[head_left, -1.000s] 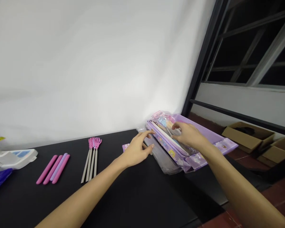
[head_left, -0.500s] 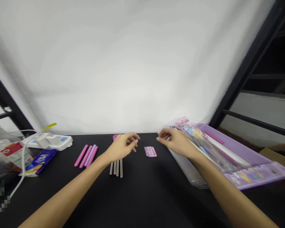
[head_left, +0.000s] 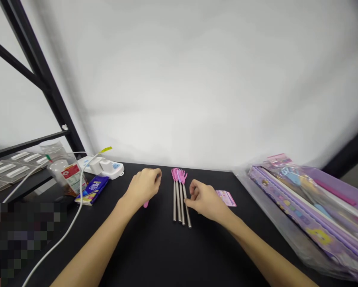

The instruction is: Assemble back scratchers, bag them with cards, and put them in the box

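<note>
My left hand (head_left: 143, 184) is closed, palm down, left of the metal rods. The end of a pink handle (head_left: 145, 204) sticks out beneath it; the rest of that handle is hidden. Several back scratchers (head_left: 179, 199) with silver rods and pink or lilac claw heads lie side by side on the black tabletop, heads toward the wall. At their right edge, my right hand (head_left: 204, 199) has its fingers loosely bent, thumb and forefinger apart. Its thumb tip is at the rightmost rod; whether it touches I cannot tell. A small pink card (head_left: 226, 198) lies just beyond that hand.
On the right lie clear plastic packages (head_left: 304, 215) with purple printed contents and a purple tray (head_left: 322, 177). To the left are a power strip (head_left: 116, 170), a blue packet (head_left: 93, 189), a clear jar (head_left: 67, 173) and a white cable (head_left: 68, 227). A pale wall stands behind.
The view has turned left. My left hand has moved left from above the scratchers to the pink handles, now mostly covered. My right hand has left the packages and come to the rods.
</note>
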The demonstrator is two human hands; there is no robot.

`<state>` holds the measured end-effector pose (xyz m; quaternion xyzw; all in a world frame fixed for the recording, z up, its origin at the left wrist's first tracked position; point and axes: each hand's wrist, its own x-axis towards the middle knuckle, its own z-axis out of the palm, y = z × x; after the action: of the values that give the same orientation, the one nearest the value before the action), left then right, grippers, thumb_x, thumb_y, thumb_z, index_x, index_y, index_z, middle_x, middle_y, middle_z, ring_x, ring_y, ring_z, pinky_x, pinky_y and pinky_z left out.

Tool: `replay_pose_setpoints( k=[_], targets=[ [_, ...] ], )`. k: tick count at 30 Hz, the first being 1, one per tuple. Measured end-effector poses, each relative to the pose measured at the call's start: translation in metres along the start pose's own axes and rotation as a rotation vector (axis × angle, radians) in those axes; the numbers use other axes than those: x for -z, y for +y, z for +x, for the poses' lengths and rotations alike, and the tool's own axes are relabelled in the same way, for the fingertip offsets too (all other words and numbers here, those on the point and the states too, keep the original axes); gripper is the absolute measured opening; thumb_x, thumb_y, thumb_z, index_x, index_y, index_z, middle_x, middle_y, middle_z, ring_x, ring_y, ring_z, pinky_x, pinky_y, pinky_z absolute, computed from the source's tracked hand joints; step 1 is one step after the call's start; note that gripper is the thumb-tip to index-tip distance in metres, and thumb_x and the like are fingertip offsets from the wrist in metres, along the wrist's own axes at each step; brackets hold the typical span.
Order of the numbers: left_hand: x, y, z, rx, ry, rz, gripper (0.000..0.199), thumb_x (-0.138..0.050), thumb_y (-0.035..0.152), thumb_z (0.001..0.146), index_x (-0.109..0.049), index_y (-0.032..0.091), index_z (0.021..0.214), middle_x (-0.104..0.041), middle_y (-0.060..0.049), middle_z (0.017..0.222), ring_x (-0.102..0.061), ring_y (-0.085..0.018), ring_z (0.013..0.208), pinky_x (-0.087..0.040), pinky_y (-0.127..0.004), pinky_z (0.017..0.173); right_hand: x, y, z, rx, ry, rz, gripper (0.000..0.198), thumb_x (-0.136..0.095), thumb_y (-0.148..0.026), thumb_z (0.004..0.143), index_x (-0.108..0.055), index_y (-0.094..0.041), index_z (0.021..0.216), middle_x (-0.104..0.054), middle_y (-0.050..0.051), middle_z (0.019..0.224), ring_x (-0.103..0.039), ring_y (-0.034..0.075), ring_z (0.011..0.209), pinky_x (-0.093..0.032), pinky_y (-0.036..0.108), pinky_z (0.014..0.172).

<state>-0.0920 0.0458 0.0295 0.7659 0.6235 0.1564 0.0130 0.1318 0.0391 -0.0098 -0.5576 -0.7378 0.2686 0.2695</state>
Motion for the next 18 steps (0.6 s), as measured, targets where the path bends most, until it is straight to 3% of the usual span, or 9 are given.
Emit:
replay_pose_setpoints(
  k=[5,7,10,12,14,18],
  targets=[
    [0.01,-0.007,0.0,0.104,-0.128,0.128,0.015,-0.058,0.026,0.085,-0.071,0.019,0.088,-0.072,-0.012,0.094,-0.07,-0.03,0.088,-0.05,-0.035,0.072,0.005,-0.001,-0.003,-0.156,0.071,-0.179,0.033,-0.065,-0.013,0.06,-0.046,-0.024,0.084,-0.062,-0.004,0.059,-0.056,0.016,0.055,-0.038,0.027,0.053],
    [0.006,-0.002,-0.002,0.098,-0.156,0.12,0.011,-0.063,0.022,0.081,-0.07,0.017,0.087,-0.072,-0.013,0.091,-0.07,-0.031,0.087,-0.051,-0.036,0.073,0.014,-0.001,-0.004,-0.225,0.027,-0.064,0.038,-0.066,-0.014,0.06,-0.051,-0.022,0.094,-0.061,-0.004,0.059,-0.055,0.016,0.053,-0.038,0.027,0.052],
    [-0.003,0.007,-0.005,0.085,-0.19,0.097,0.015,-0.063,0.017,0.08,-0.068,0.016,0.095,-0.071,-0.011,0.086,-0.07,-0.029,0.088,-0.051,-0.037,0.079,0.028,0.001,-0.008,-0.276,-0.09,0.299,0.04,-0.065,-0.013,0.065,-0.058,-0.017,0.104,-0.059,-0.005,0.057,-0.052,0.013,0.05,-0.04,0.026,0.05],
    [-0.007,0.013,-0.008,0.054,-0.187,0.064,0.018,-0.056,0.02,0.087,-0.066,0.018,0.103,-0.07,-0.008,0.088,-0.069,-0.025,0.093,-0.049,-0.04,0.09,0.036,0.003,-0.011,-0.244,-0.103,0.482,0.025,-0.066,-0.017,0.07,-0.065,-0.015,0.094,-0.059,-0.003,0.058,-0.051,0.01,0.051,-0.041,0.024,0.05],
    [-0.007,0.018,-0.012,-0.038,-0.138,0.013,0.022,-0.046,0.025,0.096,-0.063,0.021,0.109,-0.068,-0.006,0.096,-0.067,-0.022,0.099,-0.047,-0.043,0.096,0.042,0.004,-0.012,-0.158,-0.034,0.611,0.015,-0.07,-0.025,0.075,-0.067,-0.014,0.085,-0.062,0.0,0.064,-0.057,0.011,0.056,-0.046,0.023,0.054],
    [0.0,0.029,-0.019,-0.244,-0.016,-0.064,0.028,-0.035,0.027,0.102,-0.057,0.026,0.12,-0.06,-0.004,0.113,-0.065,-0.014,0.076,-0.053,-0.032,0.076,0.043,0.005,-0.01,0.069,0.281,0.876,0.029,-0.08,-0.039,0.075,-0.067,-0.018,0.09,-0.07,0.003,0.081,-0.071,0.019,0.076,-0.056,0.028,0.068]
  ],
)
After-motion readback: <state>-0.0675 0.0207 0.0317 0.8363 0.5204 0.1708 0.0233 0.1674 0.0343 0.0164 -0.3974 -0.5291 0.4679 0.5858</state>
